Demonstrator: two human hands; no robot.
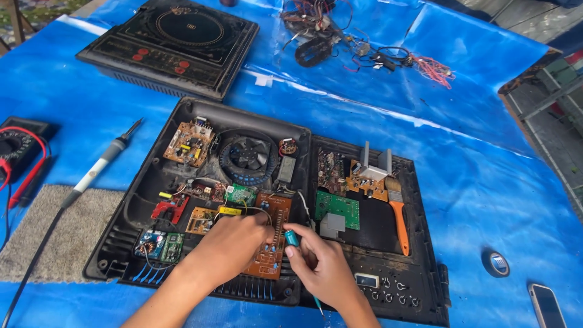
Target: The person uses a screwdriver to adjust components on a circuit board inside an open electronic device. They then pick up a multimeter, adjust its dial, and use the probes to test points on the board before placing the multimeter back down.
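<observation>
Fingers of the right hand (325, 267) pinch a small teal-handled screwdriver (292, 238), its handle end up beside the thumb and its thin shaft poking out below the palm. Just to the left, the left hand (228, 246) lies curled, fingers pressed down on a brown circuit board (271, 234) inside the opened black cooker casing (419, 304). Beyond the knuckles sit a round black fan (246, 155) and smaller boards. Right of the right hand lies an orange-handled brush (398, 212). Far left, a soldering iron (100, 164) rests on the blue-covered counter (486, 182), near a multimeter (18, 146).
</observation>
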